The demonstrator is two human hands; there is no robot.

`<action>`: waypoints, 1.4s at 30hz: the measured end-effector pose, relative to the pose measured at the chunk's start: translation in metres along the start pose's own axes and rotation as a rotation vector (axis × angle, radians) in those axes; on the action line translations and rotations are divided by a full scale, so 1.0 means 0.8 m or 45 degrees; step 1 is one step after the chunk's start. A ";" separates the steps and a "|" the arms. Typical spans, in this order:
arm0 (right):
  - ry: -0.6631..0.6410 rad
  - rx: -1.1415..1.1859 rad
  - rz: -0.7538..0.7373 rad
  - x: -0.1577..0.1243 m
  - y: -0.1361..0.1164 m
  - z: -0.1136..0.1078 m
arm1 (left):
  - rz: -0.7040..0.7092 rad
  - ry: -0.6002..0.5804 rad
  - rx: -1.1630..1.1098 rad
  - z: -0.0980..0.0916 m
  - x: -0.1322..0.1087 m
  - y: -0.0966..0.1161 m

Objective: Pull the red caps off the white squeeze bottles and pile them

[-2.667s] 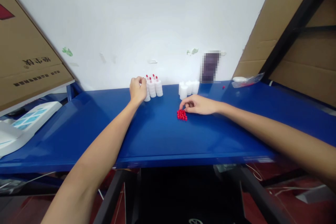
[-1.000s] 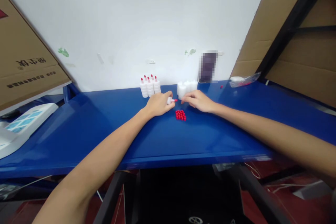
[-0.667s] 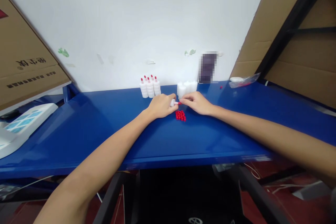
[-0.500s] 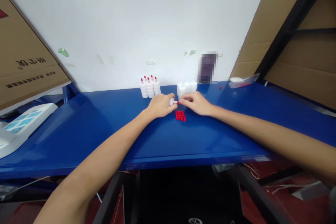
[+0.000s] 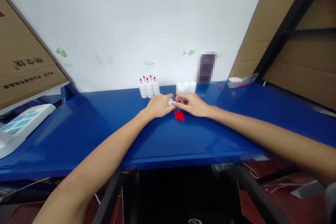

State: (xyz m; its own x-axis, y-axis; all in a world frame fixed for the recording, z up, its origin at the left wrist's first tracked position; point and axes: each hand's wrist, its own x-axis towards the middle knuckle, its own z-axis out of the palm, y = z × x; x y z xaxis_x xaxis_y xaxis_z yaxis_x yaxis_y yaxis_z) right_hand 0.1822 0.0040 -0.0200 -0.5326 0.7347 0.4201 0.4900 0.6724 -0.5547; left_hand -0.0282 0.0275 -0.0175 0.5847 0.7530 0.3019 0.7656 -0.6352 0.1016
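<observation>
My left hand [image 5: 160,106] is wrapped round a white squeeze bottle [image 5: 170,102], tilted with its nozzle pointing right; the fingers hide most of its body. At the nozzle's end sits a small red cap [image 5: 177,101]. Thumb and fingers of my right hand [image 5: 193,104] close around this cap. Just below the hands, several loose red caps [image 5: 180,116] stand in a tight cluster on the blue table [image 5: 110,115]. Behind my left hand stand several white bottles with red-tipped nozzles [image 5: 149,88]. More white bottles [image 5: 186,87], with no red tips visible, stand behind my right hand.
A dark pixelated object [image 5: 206,68] leans on the wall. Right of it lie a single red cap [image 5: 219,87] and a clear plastic bag [image 5: 243,81]. A white device with blue panels [image 5: 25,124] sits at the left. Cardboard [image 5: 28,59] flanks the table.
My right hand's fingers have shifted from a straight pinch to a more curled hold around the red cap. My left hand keeps its hold on the bottle. The view moved slightly.
</observation>
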 end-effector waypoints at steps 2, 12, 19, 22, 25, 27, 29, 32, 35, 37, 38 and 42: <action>-0.038 0.000 -0.042 0.001 0.000 -0.002 | 0.006 -0.005 -0.015 -0.001 0.001 -0.001; -0.107 -0.236 -0.178 0.005 0.004 -0.002 | 0.173 0.042 -0.164 -0.001 0.002 -0.004; -0.127 -0.038 -0.043 0.005 0.005 -0.004 | 0.257 0.006 -0.035 -0.007 0.001 -0.011; -0.102 -0.003 -0.004 0.004 0.006 -0.005 | 0.251 -0.013 -0.069 -0.009 -0.001 -0.019; -0.114 -0.021 -0.026 0.004 0.008 -0.004 | 0.195 0.006 -0.110 -0.008 0.000 -0.024; -0.138 -0.035 -0.038 0.005 0.009 -0.003 | 0.170 0.019 -0.118 -0.006 0.001 -0.025; -0.138 -0.012 -0.022 0.006 0.012 -0.003 | 0.160 0.021 -0.120 -0.005 0.002 -0.026; -0.111 0.080 0.057 0.008 0.015 -0.004 | 0.154 0.028 -0.124 -0.003 0.002 -0.025; -0.091 0.076 0.111 0.008 0.018 -0.004 | 0.146 0.037 -0.139 -0.002 0.002 -0.026; -0.081 0.033 0.109 0.008 0.019 -0.003 | 0.142 0.039 -0.153 -0.001 0.002 -0.026; -0.083 0.014 0.106 0.008 0.019 -0.003 | 0.139 0.039 -0.157 -0.001 0.002 -0.026; -0.128 -0.039 0.096 0.008 0.020 -0.004 | 0.127 0.031 -0.141 -0.002 0.001 -0.024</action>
State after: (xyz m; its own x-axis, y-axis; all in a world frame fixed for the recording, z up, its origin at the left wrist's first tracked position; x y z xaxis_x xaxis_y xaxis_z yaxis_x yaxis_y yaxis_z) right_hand 0.1887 0.0193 -0.0241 -0.5590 0.7718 0.3032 0.5514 0.6190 -0.5592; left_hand -0.0428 0.0400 -0.0173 0.6489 0.6815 0.3384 0.6688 -0.7229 0.1733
